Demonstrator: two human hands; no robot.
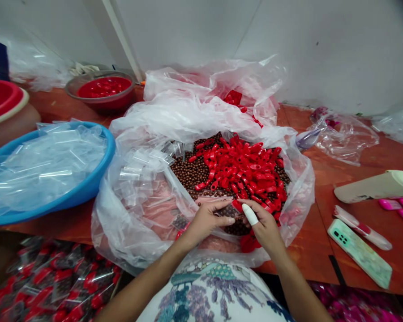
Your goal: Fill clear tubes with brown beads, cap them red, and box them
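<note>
Hands (206, 219) (266, 227) pinch a clear tube (226, 212) and red cap (237, 205).

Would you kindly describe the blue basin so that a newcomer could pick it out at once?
Find the big plastic bag spread open on the reddish table. Just to its left sits the wide basin, heaped with clear plastic tubes. Its bright blue rim sets it apart from the see-through bowl of red pieces behind it.
</note>
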